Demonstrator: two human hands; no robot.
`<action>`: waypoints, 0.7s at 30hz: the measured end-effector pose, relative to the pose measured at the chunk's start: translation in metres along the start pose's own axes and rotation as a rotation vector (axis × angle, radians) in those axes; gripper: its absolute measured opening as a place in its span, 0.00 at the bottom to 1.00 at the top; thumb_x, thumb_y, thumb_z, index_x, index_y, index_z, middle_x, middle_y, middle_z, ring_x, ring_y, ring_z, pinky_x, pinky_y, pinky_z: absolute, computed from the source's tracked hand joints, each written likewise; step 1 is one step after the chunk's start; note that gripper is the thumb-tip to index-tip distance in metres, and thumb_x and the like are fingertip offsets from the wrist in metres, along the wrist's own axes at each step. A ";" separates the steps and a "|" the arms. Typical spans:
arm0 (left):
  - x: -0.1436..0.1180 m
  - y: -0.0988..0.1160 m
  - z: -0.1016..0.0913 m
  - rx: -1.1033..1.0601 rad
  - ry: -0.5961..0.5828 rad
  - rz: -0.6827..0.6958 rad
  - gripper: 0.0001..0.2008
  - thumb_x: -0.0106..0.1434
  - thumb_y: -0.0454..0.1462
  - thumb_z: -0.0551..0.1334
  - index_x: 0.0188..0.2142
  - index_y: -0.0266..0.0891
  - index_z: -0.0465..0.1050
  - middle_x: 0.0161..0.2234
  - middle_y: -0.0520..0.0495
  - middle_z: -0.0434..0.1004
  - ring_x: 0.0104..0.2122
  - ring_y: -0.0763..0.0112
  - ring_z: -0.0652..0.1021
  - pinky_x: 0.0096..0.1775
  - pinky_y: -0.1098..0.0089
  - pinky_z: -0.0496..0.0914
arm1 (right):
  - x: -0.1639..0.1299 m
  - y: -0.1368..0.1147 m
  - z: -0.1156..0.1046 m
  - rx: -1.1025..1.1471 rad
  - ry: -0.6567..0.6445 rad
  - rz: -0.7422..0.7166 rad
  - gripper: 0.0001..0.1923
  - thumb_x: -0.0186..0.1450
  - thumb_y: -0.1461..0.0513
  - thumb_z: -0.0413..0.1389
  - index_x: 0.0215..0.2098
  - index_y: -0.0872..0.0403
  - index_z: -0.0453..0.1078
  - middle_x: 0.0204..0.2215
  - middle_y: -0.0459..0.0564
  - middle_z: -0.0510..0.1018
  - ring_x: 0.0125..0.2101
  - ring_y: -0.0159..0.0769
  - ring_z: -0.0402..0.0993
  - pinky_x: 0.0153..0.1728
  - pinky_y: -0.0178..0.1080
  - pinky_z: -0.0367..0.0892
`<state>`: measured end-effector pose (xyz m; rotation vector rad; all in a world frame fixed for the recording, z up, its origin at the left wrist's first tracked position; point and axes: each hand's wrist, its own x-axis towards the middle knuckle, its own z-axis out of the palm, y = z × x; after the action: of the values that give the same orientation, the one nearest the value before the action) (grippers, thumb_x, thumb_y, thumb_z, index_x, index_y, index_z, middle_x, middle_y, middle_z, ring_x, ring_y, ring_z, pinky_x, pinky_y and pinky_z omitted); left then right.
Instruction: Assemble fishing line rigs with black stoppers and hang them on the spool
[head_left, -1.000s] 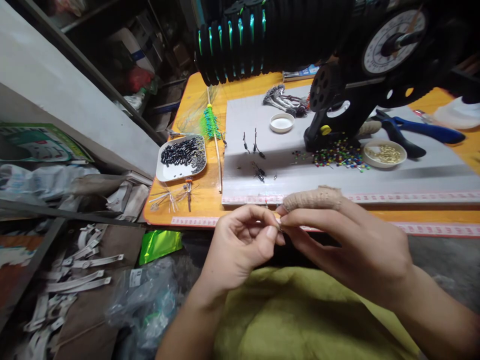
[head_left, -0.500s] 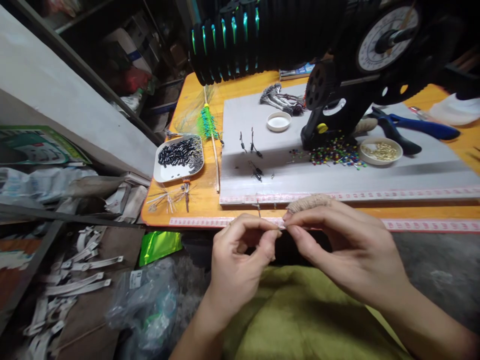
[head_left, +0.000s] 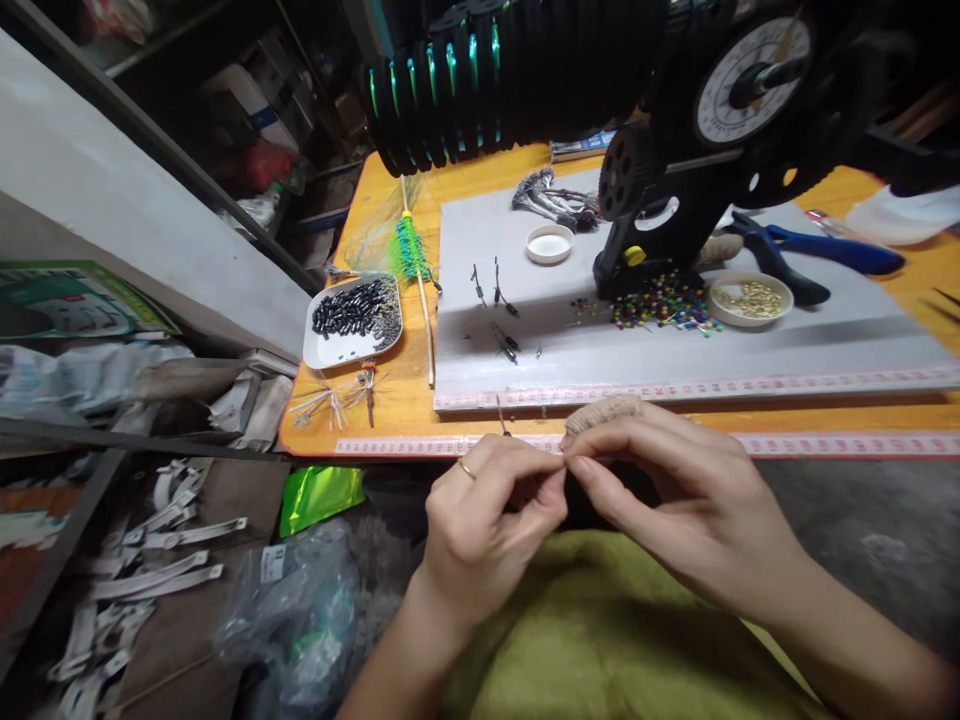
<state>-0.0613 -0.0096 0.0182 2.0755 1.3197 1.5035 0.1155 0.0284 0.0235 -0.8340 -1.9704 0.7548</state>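
My left hand [head_left: 487, 525] and my right hand [head_left: 675, 490] meet fingertip to fingertip in front of the table's near edge. Both are closed in a pinch, and whatever sits between the tips is too small to make out. A tan wrap [head_left: 604, 412] covers one finger of my right hand, and a ring [head_left: 466, 468] is on my left. Just behind my left knuckles a thin dark piece [head_left: 503, 415] sticks up. Several small black pieces on wires [head_left: 506, 343] lie on the grey board [head_left: 570, 370] beyond my hands.
A white tray of black beads [head_left: 322, 350] stands left. Coloured-head pins [head_left: 660, 303], a dish of gold pieces [head_left: 750, 300], a white lid [head_left: 549, 244] and blue-handled pliers [head_left: 832, 250] lie on the board. A black machine-like stand [head_left: 622, 245] rises at the back. A measuring tape [head_left: 847, 443] edges the table.
My left hand has rolled slightly, so its ring now shows, and its fingertips have drawn closer against those of my right hand. The view has shifted a little.
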 end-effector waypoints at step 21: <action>-0.022 0.003 0.027 -0.548 0.271 -0.485 0.03 0.62 0.36 0.70 0.32 0.40 0.78 0.38 0.47 0.72 0.37 0.72 0.77 0.34 0.76 0.73 | -0.001 -0.007 0.006 0.158 -0.039 0.061 0.07 0.69 0.70 0.55 0.39 0.54 0.72 0.35 0.47 0.77 0.37 0.29 0.75 0.37 0.31 0.70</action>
<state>-0.0377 -0.0203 -0.0055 1.1537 1.1985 1.7003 0.1087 0.0218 0.0254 -0.7929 -1.8984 0.9560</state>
